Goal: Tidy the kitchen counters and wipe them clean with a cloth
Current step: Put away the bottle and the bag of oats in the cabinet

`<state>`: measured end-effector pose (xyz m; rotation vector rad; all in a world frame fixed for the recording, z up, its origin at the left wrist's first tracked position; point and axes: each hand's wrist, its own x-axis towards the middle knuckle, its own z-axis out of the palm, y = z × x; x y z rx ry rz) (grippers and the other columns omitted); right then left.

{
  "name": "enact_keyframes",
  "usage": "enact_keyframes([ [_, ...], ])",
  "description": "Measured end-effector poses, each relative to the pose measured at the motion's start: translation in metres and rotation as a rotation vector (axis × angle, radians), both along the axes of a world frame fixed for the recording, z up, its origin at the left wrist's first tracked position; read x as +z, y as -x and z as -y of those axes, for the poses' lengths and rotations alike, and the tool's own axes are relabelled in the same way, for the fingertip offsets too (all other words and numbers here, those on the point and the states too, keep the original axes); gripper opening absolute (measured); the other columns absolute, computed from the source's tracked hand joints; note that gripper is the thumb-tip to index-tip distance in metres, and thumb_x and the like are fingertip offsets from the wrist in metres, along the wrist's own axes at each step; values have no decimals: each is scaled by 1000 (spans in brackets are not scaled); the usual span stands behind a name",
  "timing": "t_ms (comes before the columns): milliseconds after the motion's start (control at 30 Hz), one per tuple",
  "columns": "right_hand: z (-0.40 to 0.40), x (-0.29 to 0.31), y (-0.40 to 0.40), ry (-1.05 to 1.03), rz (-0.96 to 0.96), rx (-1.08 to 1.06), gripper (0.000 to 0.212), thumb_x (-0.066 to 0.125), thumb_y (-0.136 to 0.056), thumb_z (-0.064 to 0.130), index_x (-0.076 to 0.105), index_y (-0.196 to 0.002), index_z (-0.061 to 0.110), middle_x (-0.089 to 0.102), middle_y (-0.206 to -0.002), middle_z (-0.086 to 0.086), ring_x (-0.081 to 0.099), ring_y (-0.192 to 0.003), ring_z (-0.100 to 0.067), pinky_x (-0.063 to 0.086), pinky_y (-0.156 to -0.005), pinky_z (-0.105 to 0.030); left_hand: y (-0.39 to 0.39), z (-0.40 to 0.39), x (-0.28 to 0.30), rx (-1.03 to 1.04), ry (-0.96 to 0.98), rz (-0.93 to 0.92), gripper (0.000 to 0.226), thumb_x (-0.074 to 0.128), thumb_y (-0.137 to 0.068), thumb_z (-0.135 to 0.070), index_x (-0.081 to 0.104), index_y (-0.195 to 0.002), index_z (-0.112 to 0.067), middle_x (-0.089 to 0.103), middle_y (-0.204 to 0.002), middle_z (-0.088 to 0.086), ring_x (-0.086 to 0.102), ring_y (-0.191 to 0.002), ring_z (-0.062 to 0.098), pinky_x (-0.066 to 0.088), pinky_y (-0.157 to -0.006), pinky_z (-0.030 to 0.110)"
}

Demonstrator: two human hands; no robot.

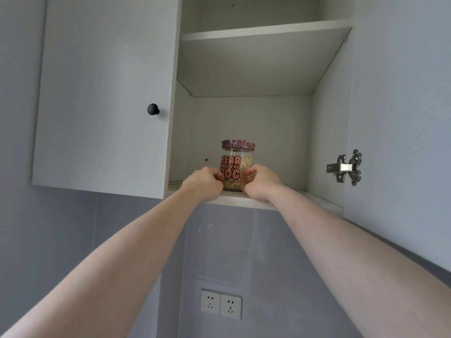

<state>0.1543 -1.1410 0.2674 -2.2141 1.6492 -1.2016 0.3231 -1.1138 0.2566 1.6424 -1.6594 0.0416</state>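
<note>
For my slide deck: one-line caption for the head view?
Both hands hold a glass jar on the open cabinet's bottom shelf.

This looks like a home kitchen. A white wall cupboard [105, 93] hangs open, with two wall sockets [221, 303] on grey tiles [73, 228] below.

Orange-lettered jar [236, 167], floral-patterned lid [238, 144]

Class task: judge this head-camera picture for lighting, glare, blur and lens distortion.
Head view: soft, even light, dim under the shelf; faint glare on the wall tile; jar lettering sharp between the left hand and right hand; forearms stretched wide by the wide-angle lens, cabinet door edges leaning.
</note>
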Motion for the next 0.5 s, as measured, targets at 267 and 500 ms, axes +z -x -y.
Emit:
enact_keyframes([
  [267, -7, -5, 1, 107, -31, -19, 45, 62, -82, 8, 64, -124, 24, 65, -124, -2, 61, -112, -24, 53, -95, -35, 3, -3, -5, 75, 26, 29, 45, 45, -88, -20, 65, -122, -40, 68, -125, -6, 62, -110, 23, 53, -90, 35],
  [500, -27, -11, -2, 253, -134, -54, 38, 54, -84, 8, 68, -117, 23, 64, -125, -3, 59, -114, -25, 50, -91, -34, 3, -15, -20, 118, 91, 82, 45, 36, -99, -29, 48, -142, -24, 55, -143, 1, 47, -131, 26, 42, -105, 42],
])
